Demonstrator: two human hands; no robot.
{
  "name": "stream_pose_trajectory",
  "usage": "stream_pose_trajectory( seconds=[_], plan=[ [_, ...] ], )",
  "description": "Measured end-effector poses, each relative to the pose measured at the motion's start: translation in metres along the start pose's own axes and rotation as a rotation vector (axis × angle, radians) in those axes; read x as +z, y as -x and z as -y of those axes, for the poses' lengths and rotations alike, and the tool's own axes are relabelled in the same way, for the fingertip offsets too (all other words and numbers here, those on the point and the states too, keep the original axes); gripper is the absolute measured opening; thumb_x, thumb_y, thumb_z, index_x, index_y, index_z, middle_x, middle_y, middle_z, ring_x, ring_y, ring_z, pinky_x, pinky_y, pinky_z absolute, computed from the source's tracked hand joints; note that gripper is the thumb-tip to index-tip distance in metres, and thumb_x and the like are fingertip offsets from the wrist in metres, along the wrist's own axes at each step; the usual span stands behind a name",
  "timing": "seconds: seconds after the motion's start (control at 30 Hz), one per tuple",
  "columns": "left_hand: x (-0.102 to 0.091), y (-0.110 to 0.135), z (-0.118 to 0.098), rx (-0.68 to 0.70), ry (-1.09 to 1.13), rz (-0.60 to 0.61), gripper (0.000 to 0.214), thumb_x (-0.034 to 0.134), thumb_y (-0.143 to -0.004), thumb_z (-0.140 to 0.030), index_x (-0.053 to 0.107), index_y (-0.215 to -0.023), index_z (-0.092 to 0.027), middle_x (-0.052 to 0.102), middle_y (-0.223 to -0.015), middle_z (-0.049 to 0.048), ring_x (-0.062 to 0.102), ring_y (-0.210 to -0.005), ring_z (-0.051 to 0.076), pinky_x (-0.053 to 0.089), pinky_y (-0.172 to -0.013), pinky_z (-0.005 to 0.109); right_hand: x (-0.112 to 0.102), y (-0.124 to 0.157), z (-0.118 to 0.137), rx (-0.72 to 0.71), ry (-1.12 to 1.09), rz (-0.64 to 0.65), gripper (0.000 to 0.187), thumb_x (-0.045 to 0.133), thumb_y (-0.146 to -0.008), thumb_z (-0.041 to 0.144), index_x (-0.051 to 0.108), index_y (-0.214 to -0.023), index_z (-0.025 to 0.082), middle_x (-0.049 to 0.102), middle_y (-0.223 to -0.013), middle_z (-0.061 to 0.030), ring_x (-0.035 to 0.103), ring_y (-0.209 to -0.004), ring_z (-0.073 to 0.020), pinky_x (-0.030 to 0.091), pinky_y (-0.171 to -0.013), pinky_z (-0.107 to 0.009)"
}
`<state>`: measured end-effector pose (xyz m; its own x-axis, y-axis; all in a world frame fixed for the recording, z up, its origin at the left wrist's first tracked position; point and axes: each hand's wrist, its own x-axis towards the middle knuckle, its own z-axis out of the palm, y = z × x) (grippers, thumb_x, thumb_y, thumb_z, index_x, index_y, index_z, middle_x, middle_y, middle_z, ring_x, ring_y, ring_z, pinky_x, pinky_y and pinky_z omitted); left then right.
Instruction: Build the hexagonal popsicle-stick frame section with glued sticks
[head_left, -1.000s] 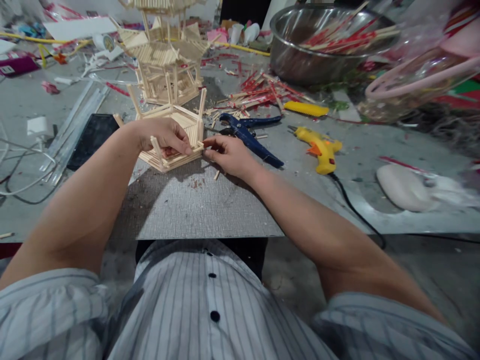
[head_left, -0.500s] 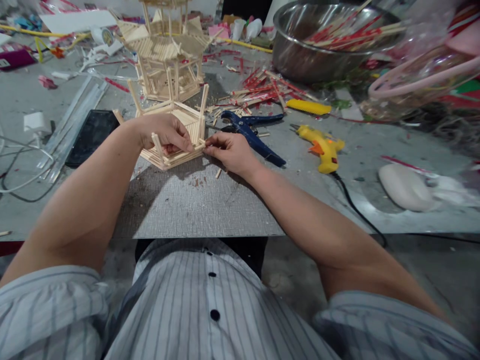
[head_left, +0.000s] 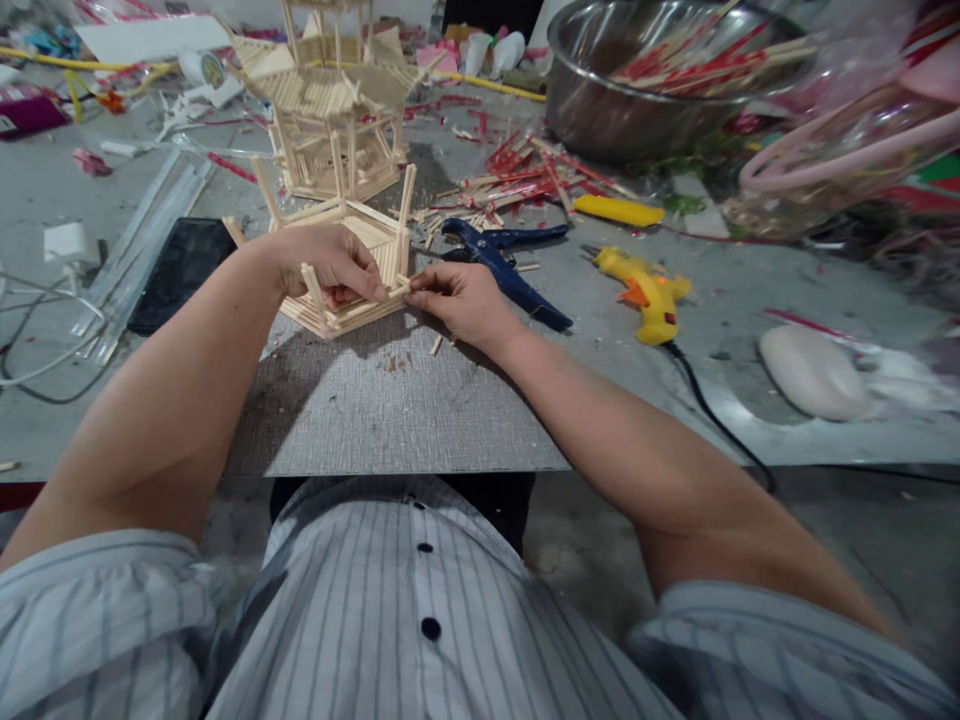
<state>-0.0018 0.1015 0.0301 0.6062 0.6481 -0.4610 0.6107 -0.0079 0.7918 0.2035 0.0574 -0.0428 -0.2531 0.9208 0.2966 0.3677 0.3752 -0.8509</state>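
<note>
1. While the left hand lies over the near side of the stick frame, its fingers are closed on the frame's near rail. Thumb and forefinger pinch the rail just beside the near-right corner.
2. Right hand: thumb and forefinger are pressed together on a short stick held against that same corner. The other fingers are curled under. The fingertips of the two hands almost meet.
3. Position: the frame is at the far edge of the grey mat, about mid-table and a little toward the left edge. I cannot tell whether its near side is lifted off the mat.
4. Handling (judgement): very light. It should be stiff along the sticks but brittle at the joints, and the thin posts would likely snap if levered. The safest hold is the layered base rail close to a corner, gripped gently, and not the posts.
5. Appearance: pale bare wood. The base looks many-sided and is built of stacked sticks, with a slatted floor inside. Slim posts rise from the corners and lean slightly outward.
6. Surroundings:
   - A taller stick pavilion stands just behind the frame.
   - Blue cutters lie just beside the right hand.
   - A yellow glue gun lies further toward the right edge.
   - A steel bowl holding red-marked sticks sits toward the far right.
   - A black tablet lies to the left of the frame.
</note>
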Motion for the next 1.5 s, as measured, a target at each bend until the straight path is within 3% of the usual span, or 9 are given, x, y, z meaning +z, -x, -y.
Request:
stream_pose_trajectory(
  seconds=[0.27, 0.47, 0.63, 0.77, 1.0, 1.23, 1.4, 1.5],
  plan=[
    [0.004, 0.002, -0.006, -0.022, 0.007, -0.024, 0.039, 0.086, -0.057, -0.043, 0.062, -0.063, -0.012, 0.047, -0.045, -0.0028, 0.037, -0.052, 0.007, 0.025, -0.052, 0.024, 0.000, -0.001, 0.000, 0.010, -0.070, 0.026, 0.010, 0.068, -0.070, 0.021, 0.068, -0.079, 0.015, 0.065, -0.075, -0.0012, 0.056, -0.070, -0.0135, 0.045, -0.071, -0.030],
    [0.002, 0.003, -0.005, -0.006, 0.012, 0.028, 0.045, 0.084, -0.058, -0.049, 0.060, -0.062, -0.012, 0.046, -0.044, -0.0028, 0.035, -0.059, 0.008, 0.025, -0.058, 0.024, 0.001, -0.002, -0.007, 0.015, -0.072, 0.004, 0.015, 0.070, -0.068, 0.027, 0.067, -0.078, 0.017, 0.067, -0.077, -0.0020, 0.056, -0.067, -0.0134, 0.047, -0.069, -0.031],
    [0.001, 0.002, -0.003, -0.024, -0.014, 0.004, 0.040, 0.081, -0.065, -0.045, 0.061, -0.065, -0.011, 0.046, -0.045, -0.0031, 0.036, -0.057, 0.007, 0.026, -0.058, 0.024, 0.002, -0.002, -0.005, 0.030, -0.088, -0.014, 0.014, 0.072, -0.066, 0.027, 0.067, -0.075, 0.017, 0.068, -0.077, -0.0020, 0.057, -0.068, -0.0139, 0.048, -0.070, -0.032],
    [0.003, 0.003, -0.004, -0.008, -0.024, 0.000, 0.039, 0.082, -0.063, -0.044, 0.061, -0.065, -0.011, 0.046, -0.045, -0.0042, 0.036, -0.053, 0.005, 0.027, -0.055, 0.022, 0.003, -0.003, -0.004, 0.031, -0.083, -0.027, 0.013, 0.072, -0.066, 0.024, 0.067, -0.074, 0.016, 0.068, -0.077, -0.0024, 0.058, -0.071, -0.0144, 0.048, -0.073, -0.033],
    [0.011, 0.005, -0.013, -0.092, -0.094, -0.143, 0.025, 0.074, -0.074, -0.028, 0.061, -0.061, -0.011, 0.044, -0.046, -0.0032, 0.041, -0.049, 0.006, 0.030, -0.054, 0.024, 0.002, -0.003, -0.004, 0.059, -0.129, -0.039, 0.013, 0.073, -0.064, 0.024, 0.068, -0.072, 0.016, 0.068, -0.073, -0.0012, 0.057, -0.067, -0.0134, 0.048, -0.072, -0.032],
    [0.010, 0.003, -0.008, -0.105, -0.069, -0.180, 0.021, 0.073, -0.074, -0.023, 0.064, -0.062, -0.008, 0.046, -0.051, -0.0005, 0.051, -0.060, 0.011, 0.037, -0.060, 0.026, 0.001, -0.002, -0.003, 0.084, -0.129, -0.036, 0.015, 0.074, -0.064, 0.027, 0.069, -0.073, 0.016, 0.067, -0.072, -0.0014, 0.057, -0.067, -0.0137, 0.048, -0.068, -0.031],
    [0.011, 0.002, -0.009, -0.152, -0.038, -0.252, 0.018, 0.078, -0.065, -0.020, 0.064, -0.059, -0.011, 0.044, -0.047, -0.0018, 0.050, -0.050, 0.010, 0.036, -0.051, 0.022, 0.001, -0.002, -0.004, 0.101, -0.151, -0.021, 0.020, 0.075, -0.064, 0.031, 0.068, -0.074, 0.015, 0.066, -0.071, -0.0015, 0.055, -0.064, -0.0125, 0.047, -0.065, -0.030],
    [0.011, 0.002, -0.010, -0.125, -0.035, -0.222, 0.017, 0.076, -0.066, -0.019, 0.065, -0.056, -0.011, 0.046, -0.046, -0.0012, 0.046, -0.045, 0.008, 0.032, -0.046, 0.021, 0.002, -0.003, -0.005, 0.108, -0.189, -0.022, 0.021, 0.076, -0.063, 0.033, 0.068, -0.073, 0.016, 0.067, -0.072, -0.0017, 0.055, -0.064, -0.0121, 0.048, -0.065, -0.030]
  ],
)
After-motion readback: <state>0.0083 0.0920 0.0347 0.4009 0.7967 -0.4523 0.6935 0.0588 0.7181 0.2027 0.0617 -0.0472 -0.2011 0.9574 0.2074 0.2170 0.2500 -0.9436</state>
